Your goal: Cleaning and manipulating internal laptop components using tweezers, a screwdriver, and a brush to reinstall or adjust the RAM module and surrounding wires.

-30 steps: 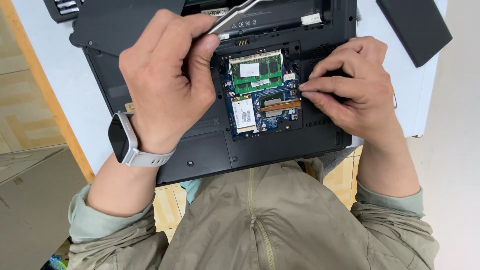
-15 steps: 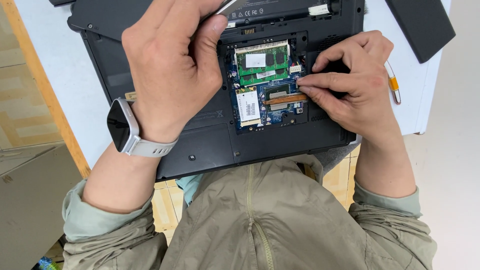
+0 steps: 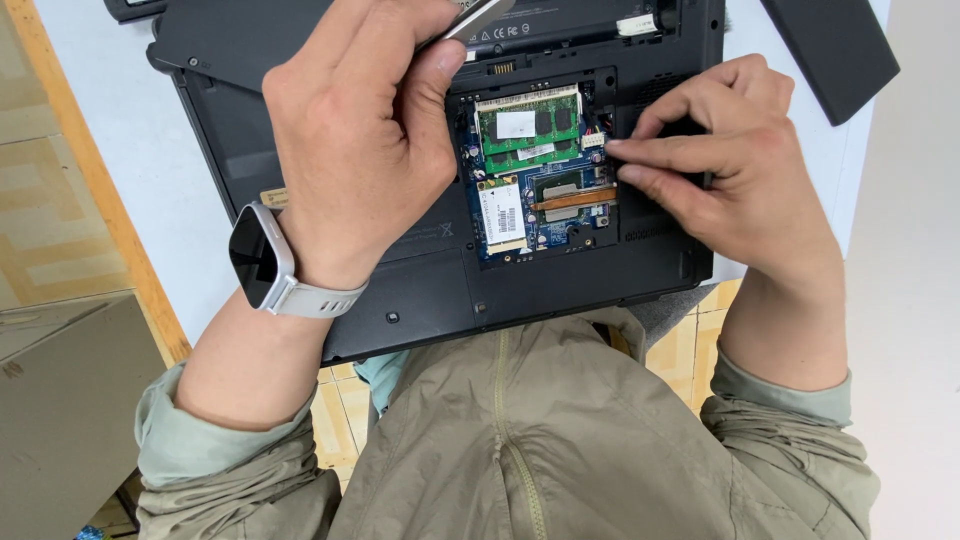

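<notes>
A pale blue-white table (image 3: 160, 170) with a wooden edge strip is filling the head view, with tiled floor showing below it.

On the table, a black laptop (image 3: 300, 80) is lying upside down, its bottom service bay (image 3: 535, 170) standing open. Inside that bay, a green memory module (image 3: 528, 128) is sitting at the top, a white-labelled wireless card (image 3: 502, 215) is lying at the lower left, and a copper heat pipe (image 3: 575, 198) is crossing the blue board just right of that card.

The left hand (image 3: 360, 140) is curling closed over the laptop to the left of the bay, pinching a thin metal tool (image 3: 478, 14) between thumb and fingers; the tool's tip is running out of the top of the picture. A white smartwatch (image 3: 262, 260) is sitting on that wrist.

The right hand (image 3: 735, 175) is resting on the laptop's right side, its fingers drawn narrow, the fingertips (image 3: 618, 150) touching the bay's right edge beside a small white connector (image 3: 594, 141). Whether they are gripping anything cannot be told.

A flat black panel (image 3: 830, 50) is lying on the table to the laptop's upper right. The left hand is covering the bay's upper left corner.
</notes>
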